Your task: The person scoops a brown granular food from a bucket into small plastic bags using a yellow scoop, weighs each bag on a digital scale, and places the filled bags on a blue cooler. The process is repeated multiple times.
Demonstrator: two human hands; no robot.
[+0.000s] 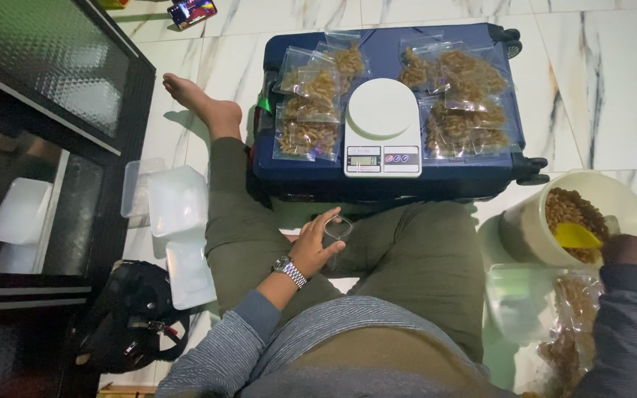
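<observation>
View from above of a person seated on a marble floor (599, 81), legs in olive trousers, one bare foot (199, 105) stretched out at upper left. The left hand (317, 243), w/ a metal wristwatch (290, 270), is held over the lap; its fingers (327, 218) are curled and pinching a small empty clear bag (339, 227). The right hand (634, 252) is seen at the right edge, resting at the rim of a white bucket (532, 228); whether its fingers are spread or pressed together can't be told, as they are mostly hidden. A yellow scoop (576, 236) is lying in the bucket on brown macaroni-like snacks (568, 208), just beside that hand.

In front of the knees a dark blue suitcase (385, 48) is laid flat. A white digital kitchen scale (383, 127) is set at its centre. Filled clear bags of the same snack are piled to the left (311, 110) and right (466, 103) of the scale.

Below the bucket, a clear lidded container (521, 298) and a partly filled snack bag (573, 317) are seen. White plastic lids (178, 203) are stacked by the left thigh, a black bag (130, 317) below them, next to a dark cabinet (46, 147).
</observation>
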